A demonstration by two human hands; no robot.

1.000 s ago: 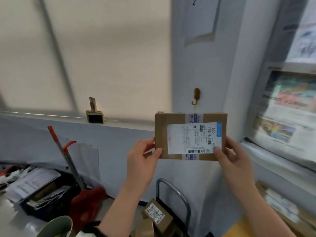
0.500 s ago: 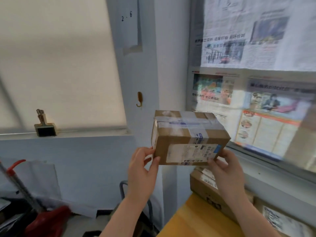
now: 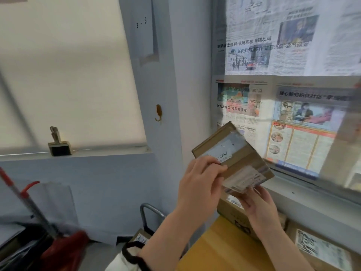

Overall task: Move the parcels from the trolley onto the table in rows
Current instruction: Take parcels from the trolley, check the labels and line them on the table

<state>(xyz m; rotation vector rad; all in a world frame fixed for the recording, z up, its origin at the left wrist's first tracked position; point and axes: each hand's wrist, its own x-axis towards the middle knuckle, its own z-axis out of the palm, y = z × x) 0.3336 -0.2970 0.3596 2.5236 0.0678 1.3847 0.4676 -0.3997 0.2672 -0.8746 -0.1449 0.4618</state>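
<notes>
Gripping the near left corner of a brown cardboard parcel (image 3: 237, 153), the left hand (image 3: 199, 186) has its fingers (image 3: 213, 165) curled down over the top face, covering the edge of a white label, and its thumb is hidden behind the hand. The right hand (image 3: 256, 206) is turned palm up under the parcel's lower right end. Its thumb lies along the bottom edge, and its other fingers run underneath, out of sight, so how tightly they curl cannot be told. The parcel sits between the two hands, clear of every surface. It is tilted so that its far corner points up toward the newspaper sheets (image 3: 289, 61) covering the window, and a second printed label faces the camera near the right hand. It hangs above the far left corner of the yellow wooden table (image 3: 218, 251). Directly below it a larger box (image 3: 232, 214) stands on the table against the wall, and another labelled box (image 3: 322, 249) lies further right. Left of the table, the trolley's grey looped handle (image 3: 149, 211) rises behind the left forearm, with a small labelled parcel (image 3: 141, 237) low down beside it. A dark clip (image 3: 58, 144) stands on the window ledge, and a brown hook (image 3: 158, 112) is fixed to the blue pillar.
</notes>
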